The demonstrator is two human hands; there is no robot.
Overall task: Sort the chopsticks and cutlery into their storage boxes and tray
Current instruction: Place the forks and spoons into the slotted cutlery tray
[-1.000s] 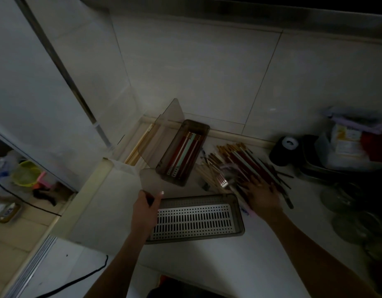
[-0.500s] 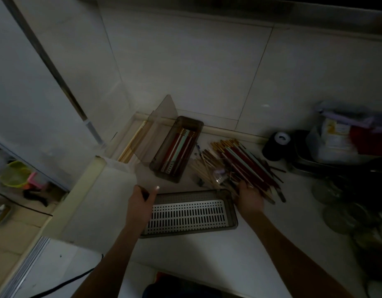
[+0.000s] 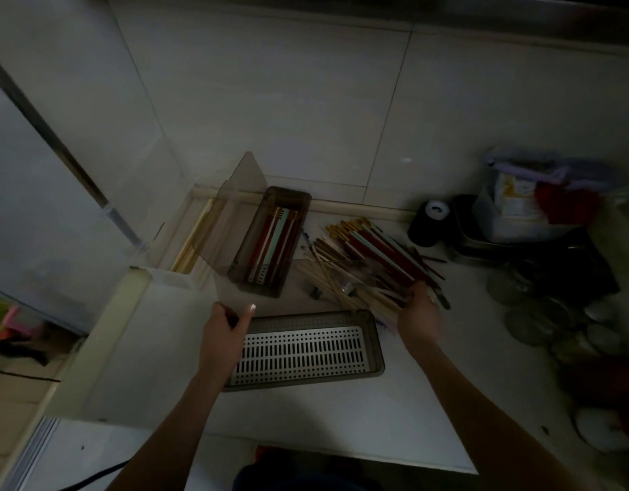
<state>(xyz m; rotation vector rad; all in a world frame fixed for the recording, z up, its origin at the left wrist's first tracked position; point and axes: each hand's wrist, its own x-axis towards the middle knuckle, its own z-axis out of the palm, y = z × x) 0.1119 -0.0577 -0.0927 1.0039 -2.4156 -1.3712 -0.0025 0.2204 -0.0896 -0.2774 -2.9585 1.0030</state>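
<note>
On dim white counter (image 3: 341,412) — left hand (image 3: 222,336) pinching upright clear lid at slotted tray (image 3: 307,350), right hand (image 3: 417,313) curled round near ends of loose chopsticks (image 3: 369,256) beside brown storage box (image 3: 270,239) — no lettering legible.

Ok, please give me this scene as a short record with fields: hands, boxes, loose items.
left hand: grips the near box's clear lid
right hand: on the near end of the loose chopstick pile
brown translucent box: open, holds red and teal chopsticks
near grey box with slotted insert: no cutlery inside
</note>
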